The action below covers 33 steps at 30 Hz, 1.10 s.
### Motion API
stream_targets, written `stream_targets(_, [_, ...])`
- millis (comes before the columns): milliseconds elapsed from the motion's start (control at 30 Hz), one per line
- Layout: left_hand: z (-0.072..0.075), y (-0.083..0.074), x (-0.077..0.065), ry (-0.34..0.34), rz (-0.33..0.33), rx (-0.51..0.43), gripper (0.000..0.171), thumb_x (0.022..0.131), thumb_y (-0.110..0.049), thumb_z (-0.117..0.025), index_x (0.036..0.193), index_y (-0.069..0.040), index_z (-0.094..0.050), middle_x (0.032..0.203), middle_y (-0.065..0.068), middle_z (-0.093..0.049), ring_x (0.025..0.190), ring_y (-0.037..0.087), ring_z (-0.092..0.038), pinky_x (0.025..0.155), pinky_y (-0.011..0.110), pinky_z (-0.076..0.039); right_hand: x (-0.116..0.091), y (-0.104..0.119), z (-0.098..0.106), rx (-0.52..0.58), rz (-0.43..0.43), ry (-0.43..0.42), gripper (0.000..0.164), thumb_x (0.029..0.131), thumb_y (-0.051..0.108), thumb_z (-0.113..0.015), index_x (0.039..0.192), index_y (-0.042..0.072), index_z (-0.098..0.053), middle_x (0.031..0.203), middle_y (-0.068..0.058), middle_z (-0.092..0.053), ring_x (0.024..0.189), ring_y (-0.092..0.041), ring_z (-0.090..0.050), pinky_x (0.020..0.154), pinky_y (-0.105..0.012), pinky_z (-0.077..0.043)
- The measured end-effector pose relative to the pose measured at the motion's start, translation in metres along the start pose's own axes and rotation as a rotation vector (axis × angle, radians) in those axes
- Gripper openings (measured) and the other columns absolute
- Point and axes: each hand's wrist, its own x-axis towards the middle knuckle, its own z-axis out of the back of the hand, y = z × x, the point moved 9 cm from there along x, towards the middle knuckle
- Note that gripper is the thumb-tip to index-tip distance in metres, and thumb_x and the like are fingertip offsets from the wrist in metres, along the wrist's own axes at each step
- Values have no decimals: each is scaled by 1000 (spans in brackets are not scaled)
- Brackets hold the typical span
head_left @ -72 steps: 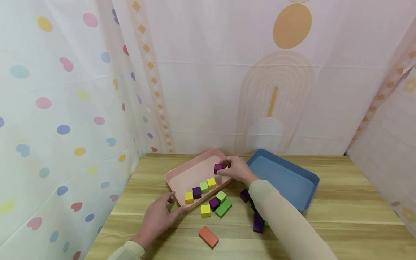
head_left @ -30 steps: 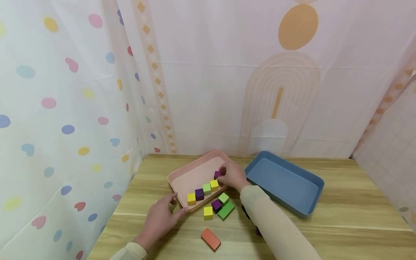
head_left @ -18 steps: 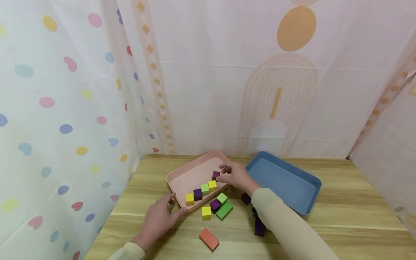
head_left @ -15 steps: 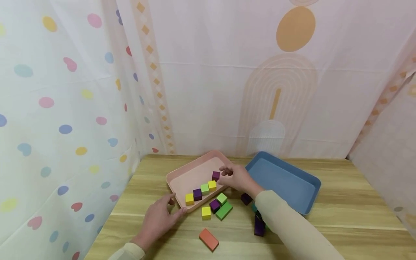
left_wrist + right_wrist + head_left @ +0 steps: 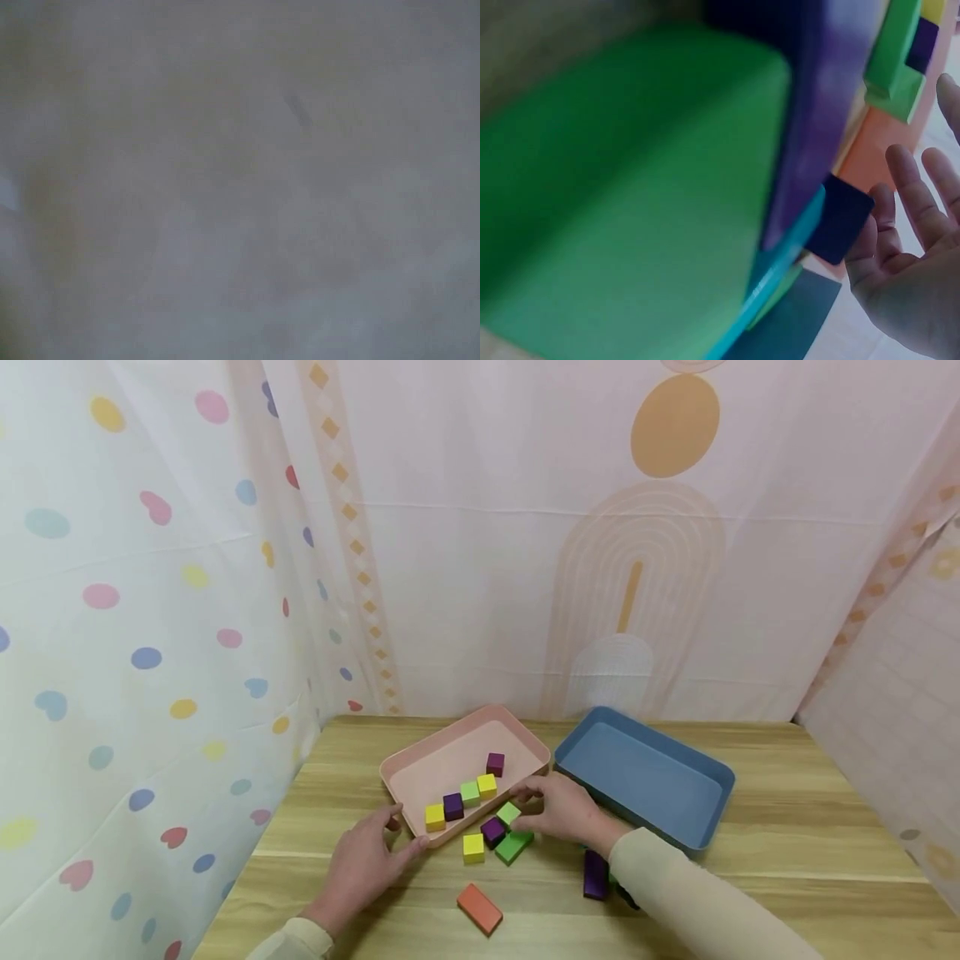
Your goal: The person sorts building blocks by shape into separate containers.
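My left hand (image 5: 363, 864) holds the near-left corner of the pink tray (image 5: 420, 752), thumb on the front side and fingers on the left side. My right hand (image 5: 566, 810) hovers beside a light green cube (image 5: 508, 814) with thumb and fingers parted around its right side, holding nothing. In the right wrist view the fingers (image 5: 915, 195) are spread. A purple cube (image 5: 495, 764) sits by itself in the tray, behind a row of a yellow cube (image 5: 487, 786), a light green cube (image 5: 470, 793), a dark purple cube (image 5: 453, 807) and another yellow cube (image 5: 435, 817).
In front of the pink tray lie a purple cube (image 5: 492, 832), a green block (image 5: 513, 847), a yellow cube (image 5: 473, 848) and an orange block (image 5: 480, 909). A blue tray (image 5: 645, 768) stands right. The forearm partly hides a pile with a purple block (image 5: 596, 874).
My right hand has let go of the purple cube inside the pink tray and moved toward me to the light green cube on the table. The left hand stays at the tray corner.
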Motion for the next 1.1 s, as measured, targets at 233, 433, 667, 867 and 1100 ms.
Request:
stream_targets(233, [1, -2, -1, -4, -3, -4, 81, 81, -65, -71, 132, -3, -58, 101, 4, -68, 80, 16, -58, 79, 47, -50, 0, 0, -5, -18, -25, 13, 43, 80, 44, -82, 115, 23, -70, 103, 9, -68, 97, -11, -62, 85, -36, -52])
stream_targets(433, [2, -2, 0, -9, -7, -9, 81, 81, -65, -71, 132, -3, -58, 102, 4, -68, 80, 16, -58, 81, 48, -49, 2, -2, -8, -23, -9, 5, 45, 80, 46, -82, 116, 23, -70, 103, 10, -67, 95, -8, -63, 83, -33, -52])
stream_targets(667, [2, -1, 0, -9, -11, -15, 80, 81, -65, -71, 132, -3, -59, 101, 3, -68, 81, 16, -59, 79, 47, -50, 2, -2, -12, -66, 2, -9, 46, 79, 49, -81, 117, 24, -70, 101, 11, -66, 91, -6, -61, 78, -29, -51])
stream_targets(867, [0, 0, -1, -6, 0, -9, 80, 81, -65, -71, 132, -3, -59, 101, 3, -67, 80, 15, -58, 75, 45, -50, 1, 1, -14, -109, 9, -16, 44, 80, 48, -81, 116, 25, -71, 99, 10, -66, 89, -7, -59, 74, -28, -49])
stream_targets(1100, [1, -1, -1, -11, 1, -4, 79, 81, -63, -72, 131, -4, -59, 101, 4, -68, 81, 17, -59, 78, 47, -50, 2, 6, -14, -128, 40, -42, 39, 82, 43, -81, 115, 24, -72, 98, 11, -66, 87, -6, -59, 75, -28, -49])
